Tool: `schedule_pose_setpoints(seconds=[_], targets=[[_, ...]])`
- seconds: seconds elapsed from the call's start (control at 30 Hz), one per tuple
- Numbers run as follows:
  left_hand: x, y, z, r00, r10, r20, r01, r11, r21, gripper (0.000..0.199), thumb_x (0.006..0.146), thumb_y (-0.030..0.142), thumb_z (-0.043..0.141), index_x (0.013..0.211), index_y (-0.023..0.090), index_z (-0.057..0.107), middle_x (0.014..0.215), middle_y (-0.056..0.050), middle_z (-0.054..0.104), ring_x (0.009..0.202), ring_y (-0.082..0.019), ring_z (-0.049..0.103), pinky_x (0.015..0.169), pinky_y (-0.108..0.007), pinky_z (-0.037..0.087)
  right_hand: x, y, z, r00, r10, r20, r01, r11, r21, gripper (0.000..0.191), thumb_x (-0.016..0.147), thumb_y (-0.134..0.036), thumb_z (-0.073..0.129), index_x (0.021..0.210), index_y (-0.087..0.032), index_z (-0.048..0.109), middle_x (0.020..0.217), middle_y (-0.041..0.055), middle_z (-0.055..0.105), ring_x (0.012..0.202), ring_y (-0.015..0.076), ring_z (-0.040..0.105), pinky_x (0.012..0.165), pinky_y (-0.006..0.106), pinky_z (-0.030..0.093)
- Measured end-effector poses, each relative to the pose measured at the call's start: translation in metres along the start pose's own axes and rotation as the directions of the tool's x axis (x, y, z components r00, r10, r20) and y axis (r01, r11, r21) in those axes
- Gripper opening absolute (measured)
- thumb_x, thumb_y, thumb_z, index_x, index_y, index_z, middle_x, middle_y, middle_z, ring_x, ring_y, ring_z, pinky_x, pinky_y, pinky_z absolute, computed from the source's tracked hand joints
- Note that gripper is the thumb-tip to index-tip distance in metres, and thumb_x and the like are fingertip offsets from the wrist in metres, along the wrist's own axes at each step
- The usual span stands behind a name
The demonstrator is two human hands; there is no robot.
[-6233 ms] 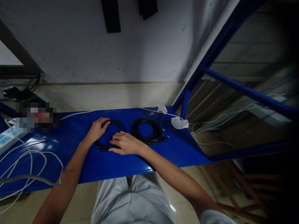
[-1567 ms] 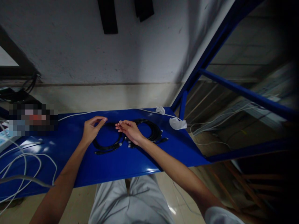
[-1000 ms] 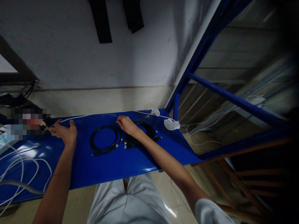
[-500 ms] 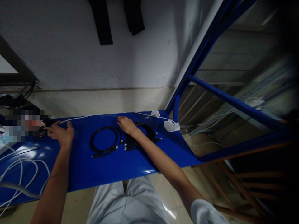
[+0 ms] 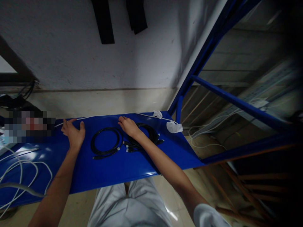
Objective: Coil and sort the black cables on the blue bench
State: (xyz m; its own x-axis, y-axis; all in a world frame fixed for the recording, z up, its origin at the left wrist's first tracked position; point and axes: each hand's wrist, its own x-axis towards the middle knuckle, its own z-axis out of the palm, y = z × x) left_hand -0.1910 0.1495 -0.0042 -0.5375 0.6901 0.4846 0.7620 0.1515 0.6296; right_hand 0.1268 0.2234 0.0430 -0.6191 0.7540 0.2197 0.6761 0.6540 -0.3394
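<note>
My left hand (image 5: 75,134) is over the left half of the blue table (image 5: 99,173), thumb and fingers spread, with nothing seen in it. To its right lies a single coiled black cable (image 5: 92,143) with a plug at each end. My right hand (image 5: 129,127) is at the far-left side of a thicker bundle of coiled black cables (image 5: 151,130). Its fingers are curled together, and whatever they may hold is hidden. Several plugs (image 5: 127,147) stick out of this bundle on both sides, and my right forearm crosses above it.
A white cord (image 5: 142,114) runs along the table's back edge, past two crumpled white pieces (image 5: 174,127). Loose white cables (image 5: 35,164) lie at the left, near a blurred-out patch (image 5: 28,126). A blue metal frame (image 5: 232,97) rises at the right.
My left hand has moved right, away from the blurred-out patch, with its fingers still apart. My right hand and both black coils have stayed nearly in place.
</note>
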Motion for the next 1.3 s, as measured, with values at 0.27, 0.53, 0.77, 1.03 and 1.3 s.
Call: schedule_pose_setpoints(seconds=[0.27, 0.53, 0.77, 1.03, 1.3], targets=[[-0.007, 0.015, 0.016, 0.986, 0.159, 0.048, -0.158, 0.987, -0.025, 0.028, 0.096, 0.037, 0.064, 0.117, 0.020, 0.070, 0.137, -0.016, 0.068, 0.138, -0.036, 0.056, 0.123, -0.059, 0.036, -0.005, 0.001, 0.004, 0.999, -0.044, 0.032, 0.043, 0.998, 0.042, 0.020, 0.115, -0.024, 0.052, 0.115, -0.016, 0.071, 0.118, 0.0119, 0.071, 0.102, 0.0199, 0.069, 0.093, 0.029, 0.051], [-0.007, 0.016, 0.017, 0.964, 0.234, 0.127, -0.227, 0.972, -0.062, 0.019, 0.097, 0.032, 0.061, 0.110, 0.021, 0.069, 0.125, -0.012, 0.073, 0.131, -0.033, 0.061, 0.122, -0.055, 0.037, -0.004, 0.001, 0.011, 0.998, -0.065, -0.023, 0.068, 0.976, 0.205, 0.028, 0.115, -0.023, 0.053, 0.138, -0.017, 0.066, 0.132, 0.0143, 0.075, 0.119, 0.0231, 0.072, 0.105, 0.033, 0.052], [-0.007, 0.011, 0.019, 0.961, 0.242, 0.132, -0.238, 0.970, -0.051, 0.025, 0.098, 0.037, 0.061, 0.111, 0.020, 0.073, 0.122, -0.012, 0.074, 0.124, -0.033, 0.064, 0.117, -0.053, 0.043, 0.000, 0.008, 0.003, 0.986, -0.031, -0.167, 0.095, 0.917, 0.388, 0.033, 0.116, -0.020, 0.046, 0.142, -0.014, 0.065, 0.136, 0.0137, 0.076, 0.127, 0.0206, 0.073, 0.110, 0.031, 0.052], [-0.016, 0.024, 0.022, 0.859, 0.393, 0.329, -0.309, 0.909, -0.279, 0.036, 0.104, 0.042, 0.058, 0.129, 0.020, 0.072, 0.121, -0.011, 0.076, 0.109, -0.027, 0.073, 0.103, -0.043, 0.055, -0.044, 0.036, -0.042, 0.993, -0.011, -0.117, 0.036, 0.977, 0.211, 0.029, 0.113, -0.034, 0.057, 0.131, -0.018, 0.073, 0.131, 0.0124, 0.079, 0.118, 0.0257, 0.075, 0.106, 0.037, 0.054], [-0.026, 0.033, 0.031, 0.728, 0.514, 0.453, -0.390, 0.854, -0.343, 0.040, 0.101, 0.047, 0.064, 0.131, 0.024, 0.076, 0.118, -0.012, 0.074, 0.112, -0.030, 0.070, 0.108, -0.050, 0.054, -0.151, 0.040, -0.046, 0.986, -0.030, -0.166, 0.042, 0.997, 0.070, 0.051, 0.098, -0.053, 0.078, 0.141, -0.026, 0.072, 0.140, 0.0150, 0.073, 0.137, 0.0324, 0.066, 0.120, 0.054, 0.048]])
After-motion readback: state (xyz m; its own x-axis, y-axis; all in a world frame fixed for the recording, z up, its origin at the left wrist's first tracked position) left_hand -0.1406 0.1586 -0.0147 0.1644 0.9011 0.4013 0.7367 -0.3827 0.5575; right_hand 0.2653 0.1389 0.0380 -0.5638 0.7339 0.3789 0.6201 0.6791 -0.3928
